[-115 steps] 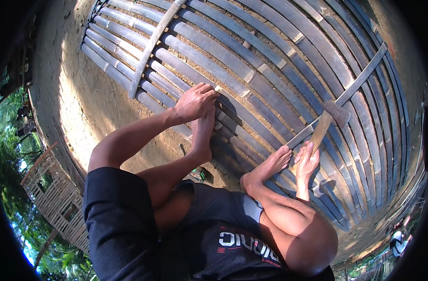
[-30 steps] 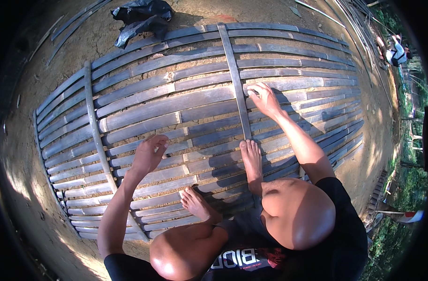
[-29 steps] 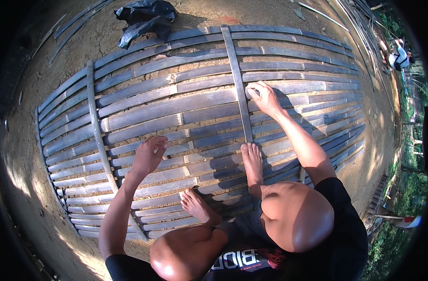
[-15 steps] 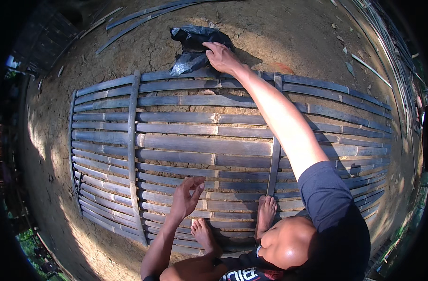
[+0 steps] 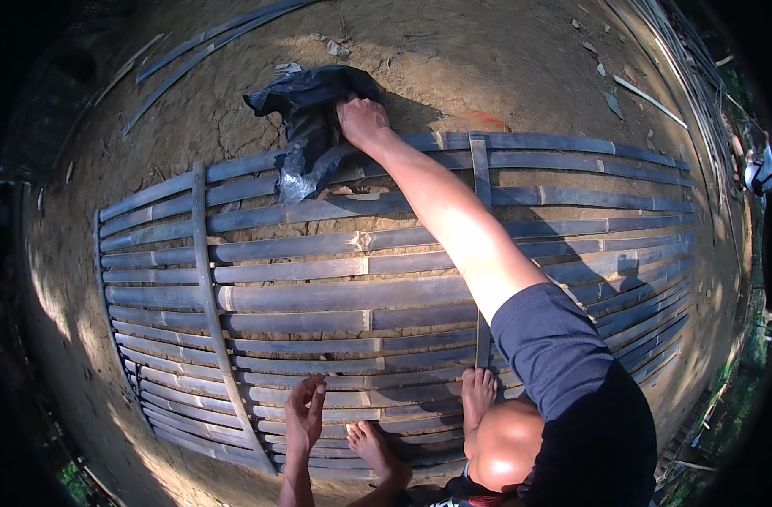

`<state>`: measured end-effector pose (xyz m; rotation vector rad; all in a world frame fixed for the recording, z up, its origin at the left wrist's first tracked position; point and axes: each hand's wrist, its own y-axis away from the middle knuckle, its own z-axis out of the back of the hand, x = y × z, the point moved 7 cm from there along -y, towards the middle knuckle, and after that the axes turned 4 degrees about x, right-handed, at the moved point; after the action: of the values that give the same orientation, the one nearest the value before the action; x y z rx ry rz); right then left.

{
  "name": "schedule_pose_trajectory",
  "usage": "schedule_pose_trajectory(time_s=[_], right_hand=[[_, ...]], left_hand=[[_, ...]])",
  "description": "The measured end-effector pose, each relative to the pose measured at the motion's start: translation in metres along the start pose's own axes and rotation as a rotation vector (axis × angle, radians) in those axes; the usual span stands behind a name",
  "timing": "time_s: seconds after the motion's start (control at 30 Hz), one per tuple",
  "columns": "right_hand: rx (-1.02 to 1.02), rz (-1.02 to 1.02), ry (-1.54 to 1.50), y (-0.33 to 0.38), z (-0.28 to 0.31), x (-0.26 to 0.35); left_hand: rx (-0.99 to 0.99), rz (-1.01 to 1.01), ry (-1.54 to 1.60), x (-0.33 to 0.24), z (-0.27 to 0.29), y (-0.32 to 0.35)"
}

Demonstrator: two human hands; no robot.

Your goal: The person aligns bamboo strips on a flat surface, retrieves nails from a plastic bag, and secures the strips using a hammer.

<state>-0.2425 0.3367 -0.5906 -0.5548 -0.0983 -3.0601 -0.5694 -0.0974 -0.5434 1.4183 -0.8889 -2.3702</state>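
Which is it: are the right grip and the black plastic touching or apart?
Touching. The head view shows the right grip curled against the right part of the black plastic, with no gap between them.

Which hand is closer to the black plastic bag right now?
Right. The right hand is closed on the right part of the black plastic bag; the left hand is well away, over the bamboo panel's near slats.
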Motion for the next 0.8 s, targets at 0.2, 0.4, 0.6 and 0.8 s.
schedule_pose_trajectory(time_s=[0.2,0.4,0.6,0.8], right_hand=[[-0.163,0.108,-0.011,0.005,0.015,-0.004],[-0.210,0.048,-0.084,-0.005,0.020,-0.015],[-0.071,-0.075,-0.367,-0.003,0.017,-0.020],[-0.153,-0.037,-0.309,0.010,0.038,-0.008]], left_hand=[[0.004,-0.005,-0.062,-0.005,0.005,-0.001],[0.044,-0.041,-0.031,-0.008,0.005,-0.003],[0.066,-0.063,-0.079,-0.013,0.001,-0.002],[0.052,-0.098,-0.081,-0.008,-0.001,0.001]])
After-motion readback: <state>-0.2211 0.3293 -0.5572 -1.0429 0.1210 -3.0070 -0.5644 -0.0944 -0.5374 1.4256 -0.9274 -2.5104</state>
